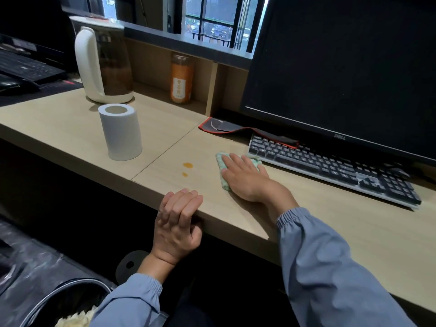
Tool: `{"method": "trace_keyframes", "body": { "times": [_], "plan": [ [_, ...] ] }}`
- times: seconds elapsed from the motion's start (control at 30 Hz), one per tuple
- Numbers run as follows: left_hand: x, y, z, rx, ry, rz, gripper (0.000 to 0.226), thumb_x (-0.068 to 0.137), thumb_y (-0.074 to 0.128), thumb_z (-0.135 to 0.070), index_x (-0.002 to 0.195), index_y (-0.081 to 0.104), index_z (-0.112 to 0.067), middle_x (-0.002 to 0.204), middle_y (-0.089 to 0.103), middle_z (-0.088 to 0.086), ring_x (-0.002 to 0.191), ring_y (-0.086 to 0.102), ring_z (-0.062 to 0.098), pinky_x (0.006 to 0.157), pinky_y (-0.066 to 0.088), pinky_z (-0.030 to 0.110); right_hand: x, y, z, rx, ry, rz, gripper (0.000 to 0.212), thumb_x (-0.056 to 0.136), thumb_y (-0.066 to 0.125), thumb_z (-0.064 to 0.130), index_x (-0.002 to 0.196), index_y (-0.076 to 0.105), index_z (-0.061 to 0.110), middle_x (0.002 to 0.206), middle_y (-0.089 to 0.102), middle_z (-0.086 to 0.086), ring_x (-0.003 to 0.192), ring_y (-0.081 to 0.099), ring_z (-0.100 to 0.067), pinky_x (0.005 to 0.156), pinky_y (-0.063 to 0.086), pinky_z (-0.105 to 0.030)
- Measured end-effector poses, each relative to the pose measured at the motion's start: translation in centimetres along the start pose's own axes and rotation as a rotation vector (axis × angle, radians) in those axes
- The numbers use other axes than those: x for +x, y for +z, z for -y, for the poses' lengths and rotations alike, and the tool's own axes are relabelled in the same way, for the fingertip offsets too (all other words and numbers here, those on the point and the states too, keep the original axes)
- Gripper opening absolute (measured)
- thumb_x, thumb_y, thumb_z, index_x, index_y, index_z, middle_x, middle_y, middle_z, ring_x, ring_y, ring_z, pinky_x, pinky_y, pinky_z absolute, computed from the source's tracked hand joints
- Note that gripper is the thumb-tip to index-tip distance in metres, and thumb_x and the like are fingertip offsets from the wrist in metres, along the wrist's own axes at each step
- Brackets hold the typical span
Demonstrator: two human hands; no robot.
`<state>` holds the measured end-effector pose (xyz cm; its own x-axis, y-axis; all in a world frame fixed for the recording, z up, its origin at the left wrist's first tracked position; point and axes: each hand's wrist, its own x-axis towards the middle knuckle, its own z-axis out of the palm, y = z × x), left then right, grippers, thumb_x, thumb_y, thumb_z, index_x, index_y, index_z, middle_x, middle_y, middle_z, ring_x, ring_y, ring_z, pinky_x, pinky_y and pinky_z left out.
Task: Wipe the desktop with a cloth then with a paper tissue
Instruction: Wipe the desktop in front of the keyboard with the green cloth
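The left grip [177,220] lays straight fingers over the near edge of the surface [236,215], holding nothing, likely as a brace. Farther in, the right grip [245,178] lies flat, pressing the green cloth [221,161] down just right of two orange spots [187,164], probably its target. The tissue roll [120,132] stands far left, in reserve.

Two hands, left hand [178,223] and right hand [245,178]. One green cloth [220,161]. One tissue roll [120,133]. Two orange spots [188,164] (one bigger than the other). Two keyboards, near keyboard [330,166] and far keyboard [26,67]. One kettle [103,67], one orange bottle [181,79], one monitor [342,67], one mouse pad [236,128], one bin [77,282].
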<state>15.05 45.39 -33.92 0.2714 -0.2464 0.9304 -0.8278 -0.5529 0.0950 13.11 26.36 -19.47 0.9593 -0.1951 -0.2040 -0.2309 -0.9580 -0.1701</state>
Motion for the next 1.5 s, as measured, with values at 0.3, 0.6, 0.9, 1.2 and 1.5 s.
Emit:
{"method": "trace_keyframes", "body": {
  "times": [0.3, 0.6, 0.9, 1.2, 1.5],
  "plan": [
    [0.1, 0.1, -1.1, -0.024, -0.07, 0.008, 0.068, 0.062, 0.047, -0.007, 0.129, 0.054, -0.007, 0.129, 0.055, 0.008, 0.125, 0.055, 0.032, 0.124, 0.027, 0.045, -6.6, 1.6, -1.2, -0.025, 0.041, -0.019, 0.056, 0.105, 0.007, 0.047, 0.158, -0.009, 0.037, 0.165, -0.017, 0.013, 0.151, -0.02, -0.015, 0.121, -0.011, -0.049],
    [0.3, -1.6, -0.8, -0.103, -0.079, 0.12, 0.061, 0.07, 0.051, -0.007, 0.131, 0.058, -0.009, 0.132, 0.059, 0.007, 0.127, 0.055, 0.029, 0.121, 0.033, 0.047, -9.0, 3.1, 3.1, -0.057, -0.087, -0.021, 0.055, 0.106, 0.007, 0.046, 0.157, -0.011, 0.039, 0.164, -0.021, 0.015, 0.149, -0.025, -0.012, 0.121, -0.012, -0.048],
    [6.7, -4.8, 4.7, -0.143, -0.286, 0.15, 0.024, 0.086, 0.051, -0.011, 0.103, 0.067, -0.006, 0.096, 0.064, 0.006, 0.09, 0.055, 0.026, 0.084, 0.045, 0.041, -1.1, 1.4, 3.0, -0.02, -0.046, 0.025, 0.057, 0.105, 0.008, 0.046, 0.158, -0.008, 0.035, 0.165, -0.019, 0.009, 0.151, -0.021, -0.018, 0.12, -0.013, -0.05],
    [11.9, -2.8, 8.9, -0.244, -0.382, 0.355, 0.016, 0.105, 0.049, -0.016, 0.097, 0.062, -0.015, 0.085, 0.063, -0.004, 0.086, 0.051, 0.014, 0.081, 0.041, 0.034, 6.0, 0.0, 3.1, 0.006, 0.045, -0.004, 0.058, 0.104, 0.01, 0.042, 0.159, -0.005, 0.031, 0.167, -0.014, 0.005, 0.152, -0.017, -0.023, 0.12, -0.01, -0.052],
    [11.5, -2.2, 10.1, -0.27, -0.486, 0.438, 0.018, 0.109, 0.043, -0.026, 0.104, 0.06, -0.022, 0.089, 0.064, -0.006, 0.092, 0.054, 0.015, 0.081, 0.04, 0.034, 10.4, -1.2, 3.0, 0.019, 0.108, -0.012, 0.059, 0.103, 0.011, 0.043, 0.16, -0.002, 0.032, 0.167, -0.013, 0.005, 0.152, -0.015, -0.023, 0.12, -0.008, -0.055]
  ]
}}
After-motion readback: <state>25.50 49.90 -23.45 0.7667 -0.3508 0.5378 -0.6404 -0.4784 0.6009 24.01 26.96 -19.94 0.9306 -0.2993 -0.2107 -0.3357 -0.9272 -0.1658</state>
